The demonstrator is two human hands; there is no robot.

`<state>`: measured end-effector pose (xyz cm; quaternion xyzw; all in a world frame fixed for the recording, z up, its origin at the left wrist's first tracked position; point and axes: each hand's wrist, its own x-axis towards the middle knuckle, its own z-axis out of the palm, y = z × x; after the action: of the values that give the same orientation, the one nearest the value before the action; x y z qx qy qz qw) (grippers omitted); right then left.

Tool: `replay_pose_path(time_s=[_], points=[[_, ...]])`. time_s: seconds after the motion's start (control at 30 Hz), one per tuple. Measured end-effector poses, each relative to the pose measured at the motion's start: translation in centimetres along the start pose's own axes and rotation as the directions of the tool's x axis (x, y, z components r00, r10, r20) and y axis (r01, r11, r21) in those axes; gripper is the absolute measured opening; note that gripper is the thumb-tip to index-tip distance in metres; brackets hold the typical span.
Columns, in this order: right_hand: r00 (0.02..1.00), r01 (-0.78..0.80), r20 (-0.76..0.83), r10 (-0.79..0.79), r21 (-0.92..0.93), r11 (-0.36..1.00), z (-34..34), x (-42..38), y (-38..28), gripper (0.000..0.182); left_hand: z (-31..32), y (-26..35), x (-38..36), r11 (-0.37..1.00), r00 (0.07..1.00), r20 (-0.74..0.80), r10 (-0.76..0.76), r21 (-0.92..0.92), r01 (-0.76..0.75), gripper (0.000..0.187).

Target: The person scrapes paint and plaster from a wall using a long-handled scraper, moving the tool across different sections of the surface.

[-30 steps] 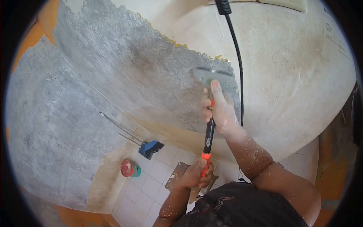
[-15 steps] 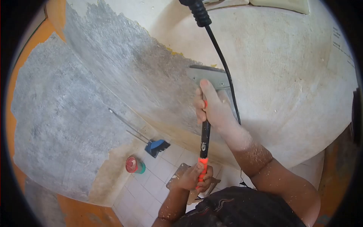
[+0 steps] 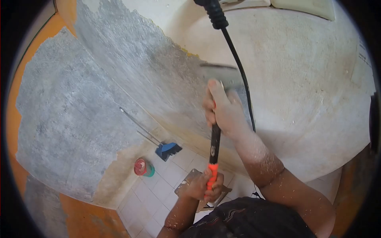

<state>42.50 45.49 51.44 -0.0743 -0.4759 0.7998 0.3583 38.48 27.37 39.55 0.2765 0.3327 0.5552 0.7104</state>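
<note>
A long-handled scraper (image 3: 214,146) with a black shaft and orange grip runs upward in front of me. Its wide grey blade (image 3: 226,75), blurred by motion, lies at the border between bare grey plaster (image 3: 158,71) and the whitish painted wall (image 3: 293,79). My right hand (image 3: 225,111), dusty with pale powder, is closed round the shaft just below the blade, thumb pointing up along it. Lower down, my left hand (image 3: 202,185) wraps the orange grip at the handle's end. Pale flakes cling to both forearms.
A black cable with a plug (image 3: 216,16) hangs close to the blade and right arm. On the tiled floor (image 3: 139,202) stand a blue broom-like tool (image 3: 167,150), a red and green bucket (image 3: 143,168), and a small stool (image 3: 186,183) near my left hand.
The scraper blade has moved slightly up along the wall and is now blurred. Both hands keep their hold on the handle. The view has shifted a little.
</note>
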Motion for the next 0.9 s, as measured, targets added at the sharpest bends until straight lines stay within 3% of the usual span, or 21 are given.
replay_pose_path(time_s=[0.03, 0.13, 0.2, 0.27, 0.3, 0.43, 0.53, 0.6, 0.73, 0.8, 0.9], points=[[1.0, 0.01, 0.003, -0.01, -0.001, 1.0, -0.5, -0.3, 0.6, 0.034, -0.2, -1.2, 0.0, 0.993, 0.998, 0.055, -0.005, -0.119, 0.011, 0.059], [0.999, -0.015, 0.038, 0.016, -0.027, 1.0, -1.1, -0.3, 1.3, 0.034, -0.1, -2.0, 0.4, 0.997, 1.0, 0.031, 0.001, -0.079, 0.002, 0.059], [0.996, -0.056, 0.066, 0.052, 0.055, 0.997, -0.3, 0.3, 0.8, 0.033, 0.0, -0.6, -0.3, 0.994, 0.999, 0.028, -0.024, -0.102, 0.026, 0.059], [0.998, -0.029, 0.065, 0.024, 0.077, 0.997, -0.3, 0.3, 1.3, 0.033, 0.4, 0.6, -1.0, 0.997, 0.996, -0.091, -0.006, 0.073, 0.012, 0.06], [0.998, 0.003, 0.063, -0.009, 0.093, 0.996, -0.2, 0.3, 1.5, 0.033, 0.2, 0.3, -1.3, 1.0, 0.999, -0.048, -0.019, -0.026, 0.018, 0.061], [0.997, -0.068, 0.038, 0.065, 0.08, 0.994, -1.2, -0.8, 2.3, 0.033, 0.6, -2.1, -0.7, 0.996, 0.998, -0.061, -0.033, -0.086, 0.028, 0.062], [0.994, -0.001, 0.105, -0.006, 0.064, 0.998, -0.4, 0.7, 1.1, 0.031, 0.3, 0.1, -0.3, 0.999, 0.995, -0.097, -0.017, 0.034, 0.02, 0.062], [0.998, -0.015, 0.065, 0.01, 0.073, 0.997, 0.0, 0.6, 1.2, 0.03, 0.3, 0.9, -0.7, 0.992, 0.992, -0.128, 0.002, 0.127, 0.015, 0.062], [0.996, -0.059, -0.057, 0.066, 0.111, 0.992, 0.1, -0.3, 2.1, 0.03, 0.3, 0.4, -1.3, 0.998, 0.993, -0.104, -0.063, 0.023, 0.066, 0.062], [1.0, -0.003, -0.031, 0.006, 0.085, 0.996, 0.1, -0.1, 2.4, 0.03, 0.0, -0.1, -1.4, 0.995, 0.994, -0.081, -0.079, -0.061, 0.074, 0.062], [0.998, 0.03, -0.053, -0.027, 0.053, 0.998, 1.9, 0.8, 0.4, 0.03, 0.3, 2.6, -0.8, 0.992, 0.989, -0.12, -0.083, 0.088, 0.094, 0.059]])
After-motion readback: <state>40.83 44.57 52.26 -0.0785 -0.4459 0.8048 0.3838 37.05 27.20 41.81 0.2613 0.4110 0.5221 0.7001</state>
